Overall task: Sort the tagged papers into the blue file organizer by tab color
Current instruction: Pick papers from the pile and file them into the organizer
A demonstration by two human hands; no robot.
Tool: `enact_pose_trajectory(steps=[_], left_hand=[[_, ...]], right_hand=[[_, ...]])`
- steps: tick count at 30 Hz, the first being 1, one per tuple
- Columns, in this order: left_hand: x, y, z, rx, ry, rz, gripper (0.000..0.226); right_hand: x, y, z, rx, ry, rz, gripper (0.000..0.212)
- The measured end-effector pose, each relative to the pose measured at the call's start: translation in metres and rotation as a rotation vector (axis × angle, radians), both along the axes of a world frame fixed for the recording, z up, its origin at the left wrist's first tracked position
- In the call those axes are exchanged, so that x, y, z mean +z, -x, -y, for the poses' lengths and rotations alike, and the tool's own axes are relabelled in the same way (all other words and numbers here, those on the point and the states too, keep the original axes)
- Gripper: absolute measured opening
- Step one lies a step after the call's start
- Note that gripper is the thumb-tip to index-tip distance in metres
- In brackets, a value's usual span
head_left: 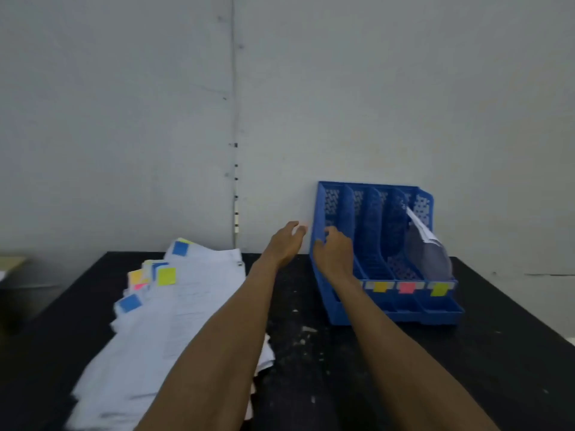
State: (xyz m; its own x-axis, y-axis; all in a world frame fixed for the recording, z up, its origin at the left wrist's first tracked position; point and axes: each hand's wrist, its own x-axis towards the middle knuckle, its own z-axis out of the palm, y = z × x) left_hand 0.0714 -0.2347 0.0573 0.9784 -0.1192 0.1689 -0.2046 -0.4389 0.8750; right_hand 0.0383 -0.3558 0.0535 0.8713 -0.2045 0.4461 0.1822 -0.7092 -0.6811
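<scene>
A blue file organizer (389,309) with several slots stands at the back right of the black table, against the wall. Its front carries orange, pink and yellow-green labels. White papers (427,247) lean in the rightmost slot. A spread stack of tagged papers (174,312) lies on the left, with blue, yellow-green, orange and pink tabs showing. My right hand (334,251) grips the organizer's left side wall near its top. My left hand (287,242) reaches just left of the organizer with fingers extended, holding nothing.
The black table (311,353) is speckled with white marks between the papers and the organizer. A grey wall (155,119) runs right behind. A blurred dark object (18,290) sits off the table's left edge.
</scene>
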Motion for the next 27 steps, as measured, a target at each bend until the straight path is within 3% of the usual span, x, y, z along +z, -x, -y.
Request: enact_pose_trajectory(steps=[7,10,22,27], left_hand=[[-0.063,0.055,-0.176,0.415,-0.368,-0.090,0.050],[-0.088,0.076,-0.219,0.480,-0.427,-0.174,0.054],[-0.112,0.085,-0.250,0.579,-0.340,-0.149,0.046],[-0.110,0.080,-0.243,0.606,-0.346,-0.181,0.041]], right_hand=[[-0.060,0.029,-0.131,0.119,-0.033,-0.405,0.039],[-0.084,0.037,-0.162,0.128,-0.040,-0.538,0.052],[-0.080,0.042,-0.177,-0.084,-0.049,-0.447,0.055],[-0.082,0.036,-0.172,-0.153,0.067,-0.391,0.013]])
